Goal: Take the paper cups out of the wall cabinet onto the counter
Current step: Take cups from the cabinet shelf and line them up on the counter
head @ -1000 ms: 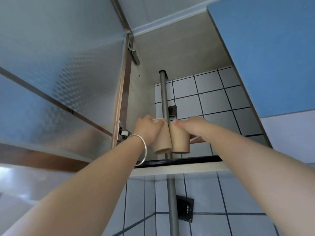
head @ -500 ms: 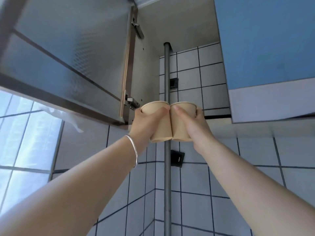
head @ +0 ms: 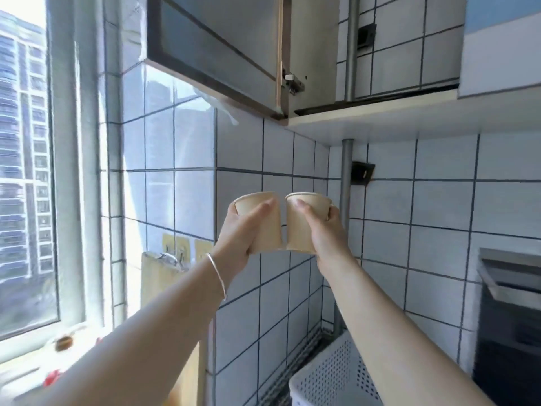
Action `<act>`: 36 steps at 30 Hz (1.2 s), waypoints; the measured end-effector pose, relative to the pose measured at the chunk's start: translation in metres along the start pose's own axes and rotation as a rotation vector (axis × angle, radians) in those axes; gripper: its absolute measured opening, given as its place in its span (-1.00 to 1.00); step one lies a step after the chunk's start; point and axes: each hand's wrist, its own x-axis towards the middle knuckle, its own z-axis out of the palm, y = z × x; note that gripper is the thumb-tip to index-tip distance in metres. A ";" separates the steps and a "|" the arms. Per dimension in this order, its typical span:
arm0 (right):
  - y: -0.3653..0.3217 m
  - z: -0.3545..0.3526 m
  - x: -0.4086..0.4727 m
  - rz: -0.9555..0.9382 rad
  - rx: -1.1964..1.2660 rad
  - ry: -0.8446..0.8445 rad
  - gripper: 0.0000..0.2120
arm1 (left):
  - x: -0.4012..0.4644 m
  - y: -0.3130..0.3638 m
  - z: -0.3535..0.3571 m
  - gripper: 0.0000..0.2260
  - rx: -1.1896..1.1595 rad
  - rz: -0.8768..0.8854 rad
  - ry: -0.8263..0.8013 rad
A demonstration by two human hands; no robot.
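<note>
Two tan paper cups are held upright side by side in front of the tiled wall, well below the wall cabinet (head: 366,114). My left hand (head: 238,232) is wrapped around the left paper cup (head: 270,227). My right hand (head: 325,232) grips the right paper cup (head: 295,227). The cups nearly touch at their lower edges. The cabinet's frosted glass door (head: 216,39) stands open at the upper left. The counter is not in view.
A grey vertical pipe (head: 347,183) runs down the wall right behind the right cup. A white perforated basket (head: 330,376) sits below my right arm. A dark appliance (head: 509,317) stands at the right. A window (head: 26,171) and a cluttered sill are at the left.
Both hands have brought the cups down out of the cabinet and well below its bottom shelf. The view has tilted downward, showing the window, basket and appliance.
</note>
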 end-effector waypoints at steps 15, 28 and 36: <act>0.127 0.126 -0.240 0.454 0.062 -0.386 -0.62 | -0.233 -0.062 -0.236 -0.29 0.054 -0.182 0.425; 0.171 0.240 -0.479 0.821 0.103 -1.006 -0.41 | -0.504 -0.044 -0.367 -0.42 0.070 -0.197 1.142; 0.132 0.290 -0.672 0.929 0.010 -1.485 -0.60 | -0.704 0.011 -0.401 -0.48 0.077 -0.150 1.635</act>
